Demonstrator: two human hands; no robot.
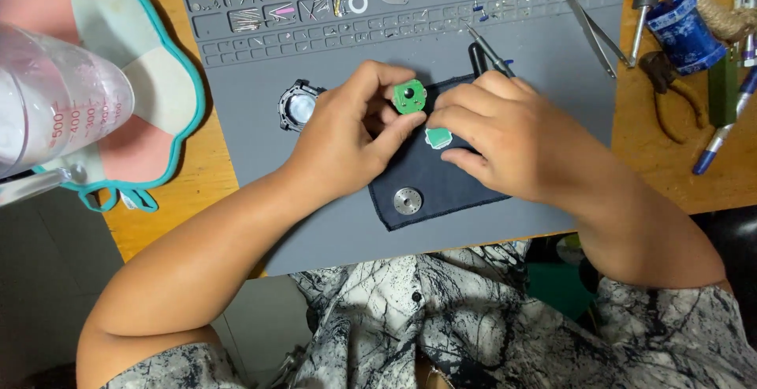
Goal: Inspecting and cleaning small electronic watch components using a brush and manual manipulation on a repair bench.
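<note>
One wooden table (197, 160) carries one grey work mat (544, 81), whose top edge is cut into many small tray slots full of tiny parts. At the left lies one pink and cream bib with a teal border (150, 113), and in front of it, close to the camera, stands one clear measuring jug (55, 97). One dark cloth patch (426, 184) lies on the mat under the hands. At the right are one blue cylinder (682, 34), one pair of pliers (670, 89) and one pair of tweezers (591, 30).

On the mat left of the hands sits one black watch case (298, 107). On the cloth lie one round silver case back (408, 201) and one small green piece (438, 137).

The left hand (343, 145) comes in from the lower left, thumb and forefinger pinched on one round green circuit board (410, 96), held just above the cloth. The right hand (512, 141) comes in from the lower right, palm down, fingers curled together at the board's right edge; a thin dark tool (489, 50) sticks out beyond its knuckles, but whether the fingers grip it I cannot tell.
</note>
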